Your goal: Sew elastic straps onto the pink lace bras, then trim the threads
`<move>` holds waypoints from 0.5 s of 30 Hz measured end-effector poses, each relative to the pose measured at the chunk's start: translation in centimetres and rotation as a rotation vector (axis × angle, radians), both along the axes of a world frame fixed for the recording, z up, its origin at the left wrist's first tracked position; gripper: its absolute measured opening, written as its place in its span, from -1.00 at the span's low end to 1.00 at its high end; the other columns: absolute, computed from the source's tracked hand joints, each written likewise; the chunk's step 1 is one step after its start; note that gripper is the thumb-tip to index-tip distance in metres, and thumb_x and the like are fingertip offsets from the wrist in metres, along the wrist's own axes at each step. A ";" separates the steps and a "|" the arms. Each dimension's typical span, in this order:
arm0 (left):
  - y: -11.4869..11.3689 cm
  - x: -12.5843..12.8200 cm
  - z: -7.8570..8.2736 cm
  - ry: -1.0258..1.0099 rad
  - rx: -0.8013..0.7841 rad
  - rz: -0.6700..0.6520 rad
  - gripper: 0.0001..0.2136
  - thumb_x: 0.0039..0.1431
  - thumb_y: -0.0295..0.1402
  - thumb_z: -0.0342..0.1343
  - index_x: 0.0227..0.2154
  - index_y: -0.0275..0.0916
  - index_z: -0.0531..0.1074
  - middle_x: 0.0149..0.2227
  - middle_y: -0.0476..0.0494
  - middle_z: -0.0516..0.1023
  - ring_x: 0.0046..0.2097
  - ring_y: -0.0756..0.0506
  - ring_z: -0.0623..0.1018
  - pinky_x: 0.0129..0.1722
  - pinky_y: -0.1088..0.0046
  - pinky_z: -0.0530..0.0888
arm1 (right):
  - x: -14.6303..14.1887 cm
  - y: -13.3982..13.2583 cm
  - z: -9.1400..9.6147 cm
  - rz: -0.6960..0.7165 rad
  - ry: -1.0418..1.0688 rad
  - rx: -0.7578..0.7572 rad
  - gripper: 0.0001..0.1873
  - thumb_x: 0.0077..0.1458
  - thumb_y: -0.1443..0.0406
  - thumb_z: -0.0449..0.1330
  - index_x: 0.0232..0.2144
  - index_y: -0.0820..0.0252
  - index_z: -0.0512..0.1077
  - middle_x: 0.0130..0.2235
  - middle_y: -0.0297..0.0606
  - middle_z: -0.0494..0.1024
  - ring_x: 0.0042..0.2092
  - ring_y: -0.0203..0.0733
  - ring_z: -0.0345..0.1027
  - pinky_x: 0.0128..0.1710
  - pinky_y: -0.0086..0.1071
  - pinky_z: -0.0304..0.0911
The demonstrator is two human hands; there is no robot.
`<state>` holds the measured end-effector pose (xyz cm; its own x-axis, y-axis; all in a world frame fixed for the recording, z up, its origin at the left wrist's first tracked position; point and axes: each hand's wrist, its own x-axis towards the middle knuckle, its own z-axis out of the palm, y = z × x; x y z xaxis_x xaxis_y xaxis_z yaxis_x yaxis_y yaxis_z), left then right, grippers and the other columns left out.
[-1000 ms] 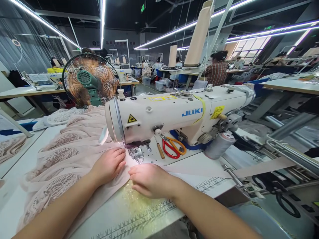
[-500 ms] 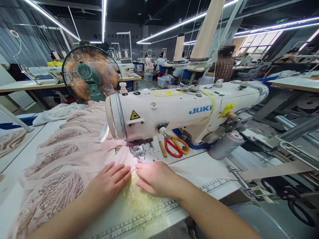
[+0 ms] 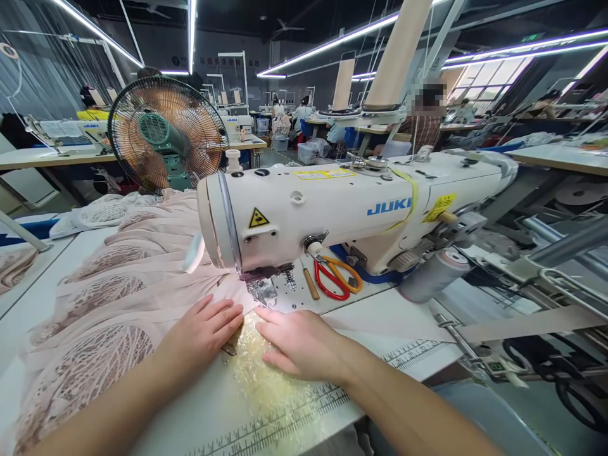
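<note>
Pale pink fabric with lace panels point(image 3: 190, 278) runs under the presser foot point(image 3: 262, 292) of a white sewing machine point(image 3: 289, 209). My left hand point(image 3: 204, 329) lies flat on this fabric, left of the foot, fingers stretched forward. Just in front of the foot is my right hand point(image 3: 299, 342), its fingertips pressing down on the work and its thumb apart. Whatever lies under those fingers is hidden. A pale band point(image 3: 380, 324) stretches from the right side toward my right hand. Beneath both hands, clear yellowish film point(image 3: 266, 380) covers part of the table.
Red-and-orange-handled scissors point(image 3: 332, 278) and a wooden-handled tool point(image 3: 310, 282) lie by the machine bed. A grey thread cone point(image 3: 434, 275) stands at right. Ruler markings point(image 3: 285, 421) line the front edge. A large fan point(image 3: 166, 133) stands behind; people sit at machines farther off.
My left hand has slid slightly left and toward the foot, with the fabric shifted left. My right hand stays close to the foot. The view has moved slightly.
</note>
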<state>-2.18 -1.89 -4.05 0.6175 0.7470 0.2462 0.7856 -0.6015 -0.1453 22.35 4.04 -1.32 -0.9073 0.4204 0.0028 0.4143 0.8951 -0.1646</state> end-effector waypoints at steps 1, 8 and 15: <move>0.2 -0.2 0.0 0.002 0.011 -0.002 -0.62 0.25 -0.51 -0.13 0.08 -0.16 0.35 0.11 -0.11 0.47 0.10 -0.17 0.44 0.16 0.12 0.27 | 0.0 0.0 0.1 0.002 0.000 -0.004 -0.68 0.17 0.17 0.16 -0.10 0.25 0.42 0.23 -0.14 0.26 -0.21 -0.08 0.46 -0.40 -0.27 0.31; 0.7 0.1 0.7 0.102 0.086 0.043 -0.58 0.19 -0.56 -0.17 0.04 -0.18 0.40 0.13 -0.14 0.45 0.13 -0.19 0.41 0.18 0.08 0.23 | 0.0 0.1 1.0 0.012 -0.022 -0.030 -0.70 0.18 0.16 0.18 -0.14 0.26 0.43 0.17 -0.11 0.33 -0.24 -0.10 0.46 -0.46 -0.33 0.25; -8.9 0.9 2.6 0.158 -0.215 0.707 -0.58 0.23 -0.32 -0.26 -0.03 -0.16 0.46 -0.46 -0.16 0.50 -0.53 -0.16 0.49 -0.59 0.35 0.34 | 0.1 0.1 1.6 0.013 -0.022 -0.063 -0.78 0.18 0.19 0.20 -0.22 0.24 0.43 0.09 -0.19 0.40 -0.23 -0.16 0.40 -0.53 -0.38 0.04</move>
<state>-1.29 -10.80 -1.42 -0.0113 0.9999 -0.0010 0.9744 0.0108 -0.2244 22.48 4.16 0.29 -0.9125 0.4069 -0.0432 0.4064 0.8888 -0.2117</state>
